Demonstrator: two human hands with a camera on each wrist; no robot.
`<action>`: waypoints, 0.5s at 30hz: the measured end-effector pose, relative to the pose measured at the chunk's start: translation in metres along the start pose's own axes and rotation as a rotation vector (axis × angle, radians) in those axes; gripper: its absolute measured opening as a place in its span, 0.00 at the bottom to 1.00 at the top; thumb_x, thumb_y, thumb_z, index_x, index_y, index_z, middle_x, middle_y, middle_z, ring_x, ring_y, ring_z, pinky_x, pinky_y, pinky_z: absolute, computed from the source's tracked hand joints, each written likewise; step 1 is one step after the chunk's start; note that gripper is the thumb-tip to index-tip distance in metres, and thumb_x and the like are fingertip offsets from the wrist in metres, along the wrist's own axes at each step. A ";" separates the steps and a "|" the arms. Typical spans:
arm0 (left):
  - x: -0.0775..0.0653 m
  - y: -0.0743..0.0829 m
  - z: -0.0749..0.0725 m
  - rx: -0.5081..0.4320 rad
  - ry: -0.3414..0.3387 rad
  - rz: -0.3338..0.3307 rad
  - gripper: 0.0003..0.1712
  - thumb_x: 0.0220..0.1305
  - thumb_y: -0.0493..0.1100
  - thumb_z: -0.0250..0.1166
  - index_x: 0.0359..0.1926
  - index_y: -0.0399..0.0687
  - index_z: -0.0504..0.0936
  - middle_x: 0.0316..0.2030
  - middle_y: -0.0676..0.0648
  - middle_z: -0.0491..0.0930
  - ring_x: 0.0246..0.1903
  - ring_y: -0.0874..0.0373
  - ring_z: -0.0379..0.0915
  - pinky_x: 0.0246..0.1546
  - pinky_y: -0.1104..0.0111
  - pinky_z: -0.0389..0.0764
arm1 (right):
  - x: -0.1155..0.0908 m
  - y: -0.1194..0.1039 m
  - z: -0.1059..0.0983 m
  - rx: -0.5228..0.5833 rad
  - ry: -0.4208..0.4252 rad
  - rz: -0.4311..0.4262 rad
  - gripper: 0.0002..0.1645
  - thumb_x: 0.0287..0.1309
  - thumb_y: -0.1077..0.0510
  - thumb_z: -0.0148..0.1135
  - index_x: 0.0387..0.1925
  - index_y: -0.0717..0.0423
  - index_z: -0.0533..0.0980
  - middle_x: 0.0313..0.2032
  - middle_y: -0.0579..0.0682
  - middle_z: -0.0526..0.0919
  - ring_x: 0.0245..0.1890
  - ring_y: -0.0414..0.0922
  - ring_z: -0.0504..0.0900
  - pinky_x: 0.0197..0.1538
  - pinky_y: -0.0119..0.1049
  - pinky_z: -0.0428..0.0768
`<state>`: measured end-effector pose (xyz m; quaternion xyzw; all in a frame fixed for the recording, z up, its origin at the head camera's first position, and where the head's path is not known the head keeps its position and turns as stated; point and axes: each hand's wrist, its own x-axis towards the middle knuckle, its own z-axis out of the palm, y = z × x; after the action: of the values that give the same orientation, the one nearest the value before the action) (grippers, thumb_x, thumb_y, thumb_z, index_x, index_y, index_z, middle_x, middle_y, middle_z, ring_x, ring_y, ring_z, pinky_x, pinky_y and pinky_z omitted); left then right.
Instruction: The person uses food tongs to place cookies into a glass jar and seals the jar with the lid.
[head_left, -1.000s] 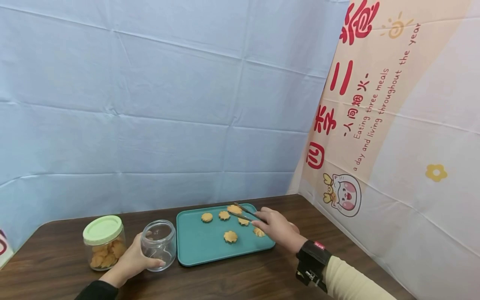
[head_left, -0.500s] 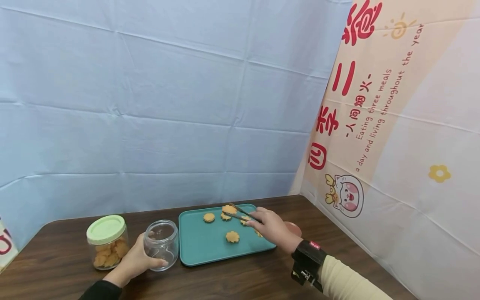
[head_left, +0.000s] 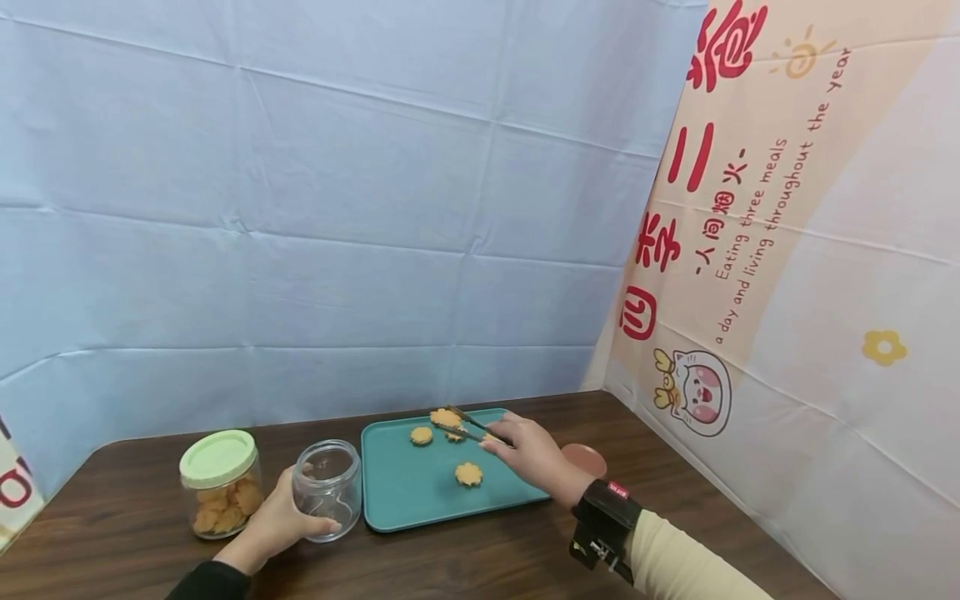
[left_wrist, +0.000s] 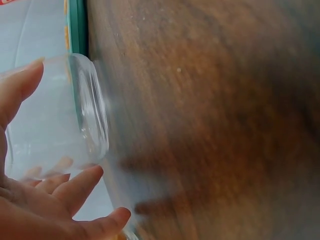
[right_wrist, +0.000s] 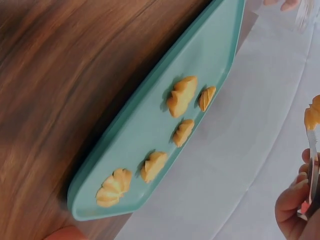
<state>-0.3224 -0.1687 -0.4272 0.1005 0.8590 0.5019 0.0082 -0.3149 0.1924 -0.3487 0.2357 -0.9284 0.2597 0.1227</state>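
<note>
My left hand (head_left: 279, 518) grips an open clear glass jar (head_left: 330, 504) standing on the table, thumb on its near side. The left wrist view shows the thumb and fingers around the jar wall (left_wrist: 45, 115). My right hand (head_left: 534, 454) pinches metal tongs (head_left: 474, 421) above a teal tray (head_left: 412, 502). A scalloped cookie (head_left: 444, 417) sits between the tong tips, raised over the tray; the right wrist view shows this cookie (right_wrist: 312, 115) lifted too. Several cookies lie on the tray, such as one near the front (head_left: 469, 474). The hand and tongs partly hide others.
A jar of cookies with a pale green lid (head_left: 219, 483) stands left of my left hand. Beyond my right hand lies a reddish-brown round object (head_left: 585, 460). A dark wood table (head_left: 420, 562) carries everything, with a pale blue cloth (head_left: 360, 208) hanging behind.
My right hand has moved left over the tray, carrying the cookie in the tongs. The reddish-brown object has come into clearer view. The left hand stays on the glass jar.
</note>
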 end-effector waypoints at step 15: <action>-0.002 0.002 0.000 0.037 0.017 -0.015 0.59 0.46 0.40 0.79 0.66 0.22 0.47 0.56 0.24 0.66 0.55 0.30 0.65 0.51 0.45 0.71 | 0.007 -0.009 0.011 -0.046 -0.009 -0.088 0.22 0.69 0.52 0.56 0.57 0.62 0.77 0.41 0.49 0.77 0.33 0.43 0.72 0.36 0.38 0.71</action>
<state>-0.3202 -0.1680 -0.4262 0.0899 0.8688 0.4869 0.0030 -0.3174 0.1775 -0.3520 0.2747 -0.9234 0.2314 0.1351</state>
